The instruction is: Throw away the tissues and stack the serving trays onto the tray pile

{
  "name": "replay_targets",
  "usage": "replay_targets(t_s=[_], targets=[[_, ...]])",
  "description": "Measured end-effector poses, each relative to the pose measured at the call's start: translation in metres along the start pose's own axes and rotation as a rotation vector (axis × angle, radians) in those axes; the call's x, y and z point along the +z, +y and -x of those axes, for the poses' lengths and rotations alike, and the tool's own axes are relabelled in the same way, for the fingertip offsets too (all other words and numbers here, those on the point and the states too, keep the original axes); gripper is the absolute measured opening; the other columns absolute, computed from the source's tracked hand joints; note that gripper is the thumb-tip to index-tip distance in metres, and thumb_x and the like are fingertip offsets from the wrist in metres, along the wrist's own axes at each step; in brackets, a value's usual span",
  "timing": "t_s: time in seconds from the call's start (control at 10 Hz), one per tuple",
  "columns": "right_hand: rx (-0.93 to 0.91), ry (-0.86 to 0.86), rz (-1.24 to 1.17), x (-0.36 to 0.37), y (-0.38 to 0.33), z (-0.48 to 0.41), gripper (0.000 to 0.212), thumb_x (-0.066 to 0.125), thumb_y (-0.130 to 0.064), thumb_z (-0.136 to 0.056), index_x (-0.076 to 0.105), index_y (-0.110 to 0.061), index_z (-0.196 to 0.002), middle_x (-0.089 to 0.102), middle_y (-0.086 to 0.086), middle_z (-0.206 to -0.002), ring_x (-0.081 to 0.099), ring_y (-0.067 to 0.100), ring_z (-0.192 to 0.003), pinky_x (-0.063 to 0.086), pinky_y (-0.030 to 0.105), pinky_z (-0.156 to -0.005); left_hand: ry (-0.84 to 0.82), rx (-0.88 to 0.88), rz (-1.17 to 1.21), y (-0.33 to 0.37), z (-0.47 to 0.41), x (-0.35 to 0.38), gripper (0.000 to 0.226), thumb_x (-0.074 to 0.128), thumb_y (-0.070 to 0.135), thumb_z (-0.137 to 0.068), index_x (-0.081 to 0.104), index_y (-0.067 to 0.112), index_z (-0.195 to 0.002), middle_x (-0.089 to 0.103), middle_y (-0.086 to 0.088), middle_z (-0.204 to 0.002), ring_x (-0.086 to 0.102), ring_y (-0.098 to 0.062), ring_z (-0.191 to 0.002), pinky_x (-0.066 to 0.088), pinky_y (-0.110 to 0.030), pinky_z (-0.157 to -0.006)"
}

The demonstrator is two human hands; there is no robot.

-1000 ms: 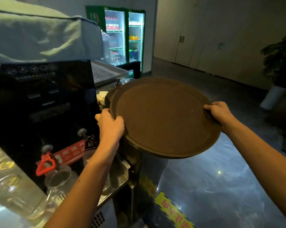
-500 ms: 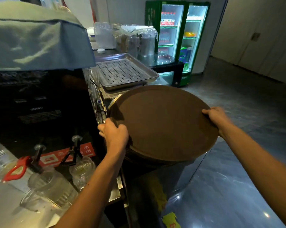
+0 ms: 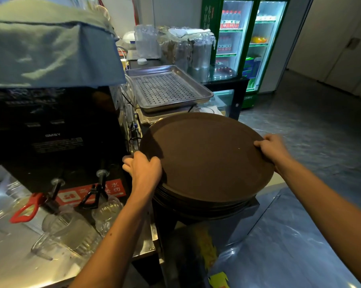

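Gripping one round brown serving tray (image 3: 204, 154) by its rim with left hand (image 3: 143, 169) and right hand (image 3: 272, 147), we rest it atop the stacked tray pile (image 3: 198, 206), beside one black "GMSY" dispenser (image 3: 52, 135).

Steel counter (image 3: 7, 265) at left: black water boiler (image 3: 55, 138) and clear glass jugs (image 3: 71, 235) stood on it. Dark stand (image 3: 252, 206) beside counter: tray pile (image 3: 200, 204) carried on top. Perforated metal tray (image 3: 165, 88) set behind pile

Dispenser (image 3: 57, 129) crowds left — open floor (image 3: 321, 142) right
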State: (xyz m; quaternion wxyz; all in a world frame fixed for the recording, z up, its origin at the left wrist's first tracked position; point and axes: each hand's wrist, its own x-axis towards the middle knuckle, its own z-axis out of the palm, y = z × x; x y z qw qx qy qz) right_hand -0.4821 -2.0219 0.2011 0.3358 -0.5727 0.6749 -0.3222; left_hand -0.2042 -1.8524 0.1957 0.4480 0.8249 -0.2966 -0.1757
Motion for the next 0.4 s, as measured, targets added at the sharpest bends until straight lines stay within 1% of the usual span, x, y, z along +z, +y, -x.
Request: replay_targets(t_s=[0.1, 0.2, 0.3, 0.4], targets=[[-0.019, 0.026, 0.038, 0.003, 0.001, 0.0, 0.028, 0.063, -0.02, -0.089, 0.062, 0.007, -0.097, 0.066, 0.03, -0.09, 0.065, 0.043, -0.084, 0.053, 0.054, -0.077, -0.012, 0.024, -0.04, -0.001, 0.0, -0.002, 0.015, 0.046, 0.017, -0.086, 0.033, 0.011, -0.091, 0.017, -0.018, -0.145, 0.02, -0.032, -0.126, 0.027, -0.039, -0.086], [-0.072, 0.077, 0.068, 0.002, 0.003, 0.003, 0.018, 0.062, -0.02, -0.088, 0.066, -0.003, -0.088, 0.069, 0.02, -0.085, 0.066, 0.033, -0.079, 0.056, 0.051, -0.077, -0.034, 0.041, -0.057, -0.003, -0.001, -0.005, 0.017, 0.048, 0.019, -0.086, 0.034, 0.011, -0.091, 0.018, -0.019, -0.144, 0.021, -0.034, -0.126, 0.03, -0.044, -0.097], [-0.13, 0.115, 0.093, 0.002, 0.002, 0.014, 0.015, 0.06, -0.019, -0.09, 0.065, -0.011, -0.1, 0.069, 0.013, -0.095, 0.065, 0.028, -0.086, 0.055, 0.048, -0.08, -0.026, 0.121, -0.098, -0.002, -0.001, -0.007, 0.027, 0.051, 0.022, -0.085, 0.038, 0.008, -0.103, 0.021, -0.024, -0.143, 0.022, -0.038, -0.127, 0.026, -0.047, -0.104], [-0.178, 0.156, 0.152, 0.005, 0.003, 0.038, 0.047, 0.059, -0.026, -0.094, 0.049, -0.008, -0.136, 0.057, 0.017, -0.128, 0.058, 0.033, -0.112, 0.049, 0.047, -0.093, -0.061, 0.385, -0.175, -0.002, 0.005, -0.014, 0.058, 0.053, 0.026, -0.086, 0.032, 0.007, -0.136, 0.023, -0.024, -0.144, 0.021, -0.041, -0.131, 0.019, -0.051, -0.109]])
